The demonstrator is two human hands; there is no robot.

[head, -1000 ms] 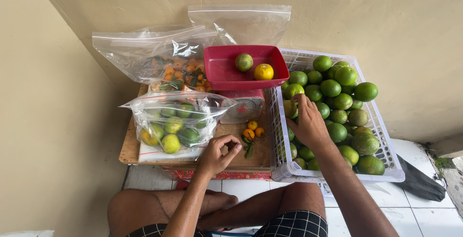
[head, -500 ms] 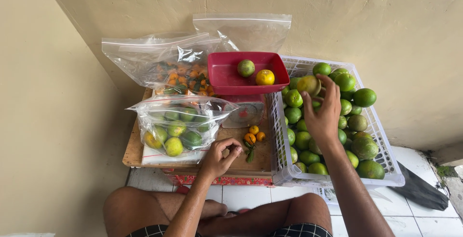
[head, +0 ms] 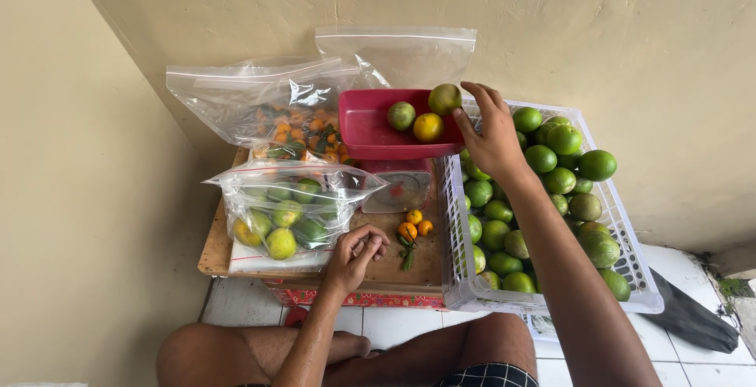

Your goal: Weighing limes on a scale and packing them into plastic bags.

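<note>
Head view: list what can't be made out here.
- Scale: its dial is mostly covered by the red tray on top; the reading is too small.
- Basket: lower fruit hidden by the top limes and the right hand.
- Left hand: curled, so whether it holds anything is unclear.
- Rear bag: glare blurs the orange fruit inside.
- Dark object by the floor: kind unclear.

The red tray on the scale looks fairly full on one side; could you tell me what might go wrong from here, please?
The red tray overhangs the small scale beneath it, so pressure from the right hand at its edge might tip it. The fruit at the fingertips sits near the tray's rim and could roll off. The small orange fruits lie loose on the wooden board close to the left hand, which could knock them.
</note>
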